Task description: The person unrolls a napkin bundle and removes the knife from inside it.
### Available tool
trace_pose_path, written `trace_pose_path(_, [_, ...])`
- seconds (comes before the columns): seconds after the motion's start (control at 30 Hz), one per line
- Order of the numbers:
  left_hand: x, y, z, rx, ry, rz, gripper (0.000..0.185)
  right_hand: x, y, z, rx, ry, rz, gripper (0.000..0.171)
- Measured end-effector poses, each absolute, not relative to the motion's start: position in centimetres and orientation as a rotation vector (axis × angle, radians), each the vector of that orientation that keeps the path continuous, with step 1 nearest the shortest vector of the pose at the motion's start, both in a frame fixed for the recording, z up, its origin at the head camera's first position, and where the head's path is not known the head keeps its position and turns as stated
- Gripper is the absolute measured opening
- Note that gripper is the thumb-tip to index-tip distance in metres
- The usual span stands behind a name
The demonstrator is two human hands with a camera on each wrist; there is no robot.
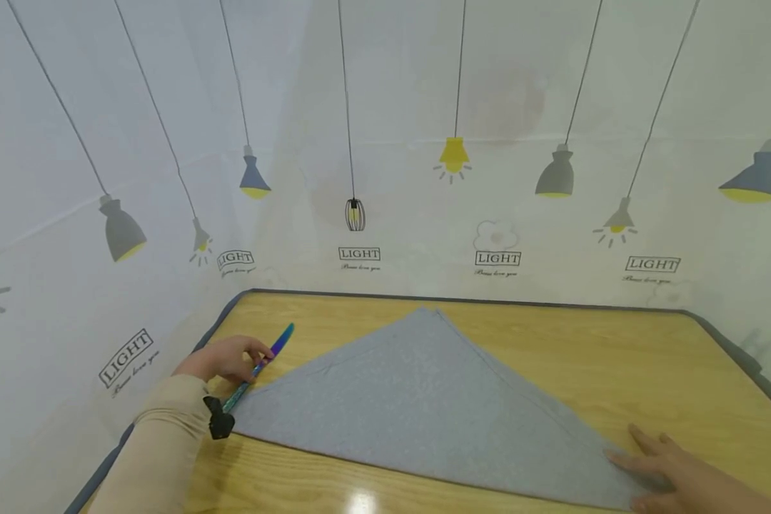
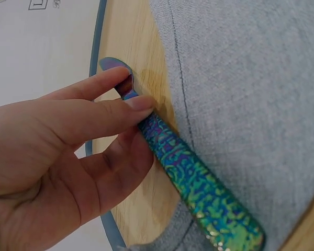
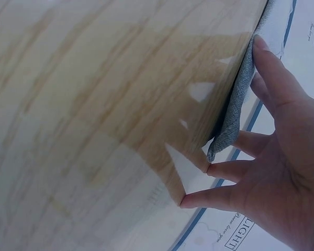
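A grey cloth [image 1: 411,400] lies folded in a triangle on the wooden table, its peak pointing away from me. At its left corner, my left hand [image 1: 234,357] pinches a rainbow-coloured table knife [image 2: 199,193] between thumb and fingers. The knife's patterned handle slants over the cloth's left edge, and its blade points to the far side. My right hand [image 1: 687,475] is at the cloth's right corner, fingers spread and mostly straight. In the right wrist view the thumb touches the cloth's edge and fingertips rest on the table beside the corner.
The shiny wooden table [image 1: 552,343] has a dark blue border [image 1: 462,300] along its back and sides. Behind it stands a pale wall covering [image 1: 411,107] printed with hanging lamps. A black wrist device [image 1: 218,419] sits by the left sleeve [image 1: 160,442].
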State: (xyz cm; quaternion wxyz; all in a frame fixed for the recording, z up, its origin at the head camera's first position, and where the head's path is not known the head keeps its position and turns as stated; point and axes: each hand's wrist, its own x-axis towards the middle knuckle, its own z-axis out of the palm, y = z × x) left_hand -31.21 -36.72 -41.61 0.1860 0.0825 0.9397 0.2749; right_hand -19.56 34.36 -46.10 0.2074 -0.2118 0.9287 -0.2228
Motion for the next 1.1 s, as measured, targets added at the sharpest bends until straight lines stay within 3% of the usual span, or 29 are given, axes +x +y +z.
trace_pose_path(0.33, [-31.6, -37.0, -41.1, 0.308, 2.638, 0.838, 0.051, -19.3, 34.4, -46.2, -0.556, 2.577, -0.632, 0.058])
trace_pose_path(1.1, [-37.3, -31.6, -41.3, 0.376, 2.815, 0.721, 0.052, -18.9, 34.2, -45.2, -0.519, 2.591, -0.632, 0.064])
